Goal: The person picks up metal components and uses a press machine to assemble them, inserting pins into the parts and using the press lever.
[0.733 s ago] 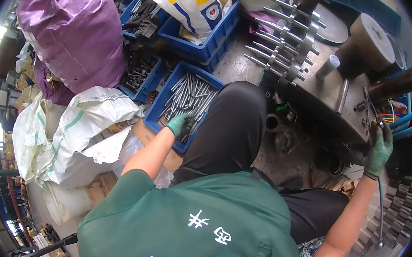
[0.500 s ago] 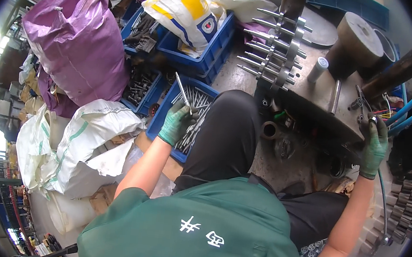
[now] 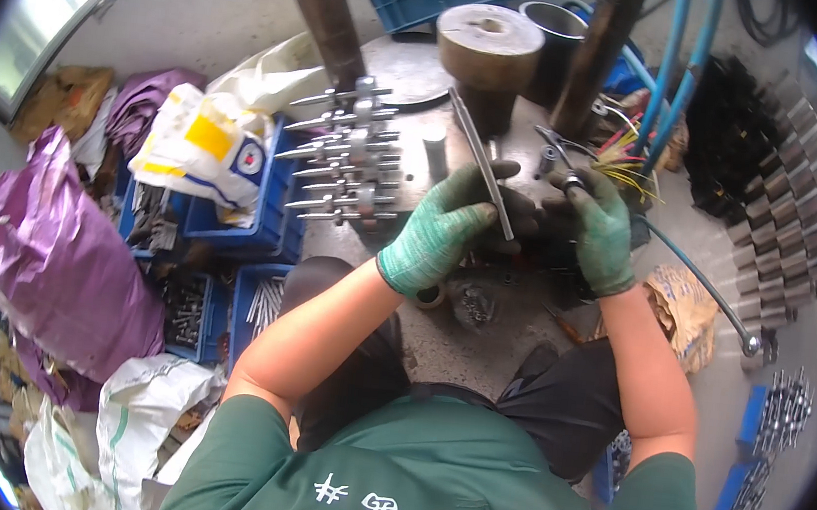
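Note:
Green-and-dark work gloves cover both my hands, which are close together over the near edge of the metal bench (image 3: 408,165). In my left hand (image 3: 436,233) is a slim metal rod (image 3: 482,155), pinched between thumb and fingers and tilted with its upper end to the left. My right hand (image 3: 604,238), just to the right, has its fingers curled round a small metal piece (image 3: 573,182), whose shape is mostly hidden. Left of the hands, a rack of pointed metal shafts (image 3: 347,154) stands on the bench. A short upright cylinder (image 3: 435,153) is beside it.
A thick round block (image 3: 490,45) and dark posts (image 3: 599,51) stand at the back. Blue crates (image 3: 283,217) and a purple sack (image 3: 60,253) are at left. Blue hoses (image 3: 680,84) and stacked metal cylinders (image 3: 778,244) are at right.
My left hand has brought the rod from above the blue crate of rods to the bench, beside my right hand. The view has swung right.

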A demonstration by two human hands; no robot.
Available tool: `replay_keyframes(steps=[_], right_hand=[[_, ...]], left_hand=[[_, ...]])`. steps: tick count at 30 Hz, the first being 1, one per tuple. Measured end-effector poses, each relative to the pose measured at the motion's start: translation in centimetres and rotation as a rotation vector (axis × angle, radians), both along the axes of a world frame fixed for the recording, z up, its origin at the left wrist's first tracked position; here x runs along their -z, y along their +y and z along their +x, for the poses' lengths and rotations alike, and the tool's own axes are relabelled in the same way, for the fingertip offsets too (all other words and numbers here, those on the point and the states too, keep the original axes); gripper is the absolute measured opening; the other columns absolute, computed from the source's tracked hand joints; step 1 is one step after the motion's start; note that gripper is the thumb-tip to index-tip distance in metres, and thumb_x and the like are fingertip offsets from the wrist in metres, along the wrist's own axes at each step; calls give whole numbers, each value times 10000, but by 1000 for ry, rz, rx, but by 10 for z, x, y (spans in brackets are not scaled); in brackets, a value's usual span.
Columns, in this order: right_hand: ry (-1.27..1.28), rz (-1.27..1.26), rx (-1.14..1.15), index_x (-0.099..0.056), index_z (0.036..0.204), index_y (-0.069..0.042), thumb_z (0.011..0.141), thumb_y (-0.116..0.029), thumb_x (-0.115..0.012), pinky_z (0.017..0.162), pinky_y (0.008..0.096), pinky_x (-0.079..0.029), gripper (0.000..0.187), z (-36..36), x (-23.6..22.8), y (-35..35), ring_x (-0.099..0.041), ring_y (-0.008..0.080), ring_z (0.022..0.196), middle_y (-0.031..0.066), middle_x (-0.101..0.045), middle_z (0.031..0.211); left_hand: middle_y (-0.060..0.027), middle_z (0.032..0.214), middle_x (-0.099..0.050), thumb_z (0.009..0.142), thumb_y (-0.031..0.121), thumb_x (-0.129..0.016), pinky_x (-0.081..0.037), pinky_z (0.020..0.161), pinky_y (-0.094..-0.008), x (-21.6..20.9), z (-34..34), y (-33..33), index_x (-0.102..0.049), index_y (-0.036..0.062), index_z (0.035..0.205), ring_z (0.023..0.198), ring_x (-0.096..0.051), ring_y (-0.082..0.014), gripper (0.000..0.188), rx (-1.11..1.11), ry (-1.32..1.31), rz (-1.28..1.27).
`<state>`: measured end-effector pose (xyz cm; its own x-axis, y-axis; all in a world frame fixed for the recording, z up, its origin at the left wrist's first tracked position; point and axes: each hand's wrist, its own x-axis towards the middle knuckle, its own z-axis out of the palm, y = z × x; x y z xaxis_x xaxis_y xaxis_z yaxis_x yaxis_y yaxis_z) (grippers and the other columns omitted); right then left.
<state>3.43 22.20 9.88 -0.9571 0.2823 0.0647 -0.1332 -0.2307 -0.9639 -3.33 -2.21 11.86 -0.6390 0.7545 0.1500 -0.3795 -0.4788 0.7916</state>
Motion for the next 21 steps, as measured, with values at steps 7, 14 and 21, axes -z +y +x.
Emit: replay_keyframes(steps=[7, 14, 21], right_hand=[[-65, -152, 10, -531, 1429, 45, 1017, -29, -540, 980, 422, -610, 418, -2, 7, 1, -715, 286, 1134, 186, -667, 1363], [-65, -265, 0, -537, 1465, 45, 997, 23, -530, 1007, 411, -599, 468, -6, 10, -1, -705, 290, 1168, 188, -657, 1366], [-19, -47, -6, -675, 1267, 9, 1036, -150, -582, 1069, 375, -529, 294, -8, 11, 4, -670, 244, 1213, 158, -707, 1298]], left_hand=[[-49, 1110, -673, 1002, 123, -729, -612, 834, -304, 72, 27, 49, -575, 38, 1351, 970, -671, -126, 391, 83, 137, -401], [-38, 1010, -653, 990, 122, -736, -581, 744, -278, 80, 32, 52, -588, 0, 1321, 842, -640, -99, 382, 194, 84, -512], [-44, 1019, -649, 1013, 119, -691, -577, 745, -289, 80, 26, 47, -576, -19, 1388, 827, -623, -100, 416, 167, 89, -527]])
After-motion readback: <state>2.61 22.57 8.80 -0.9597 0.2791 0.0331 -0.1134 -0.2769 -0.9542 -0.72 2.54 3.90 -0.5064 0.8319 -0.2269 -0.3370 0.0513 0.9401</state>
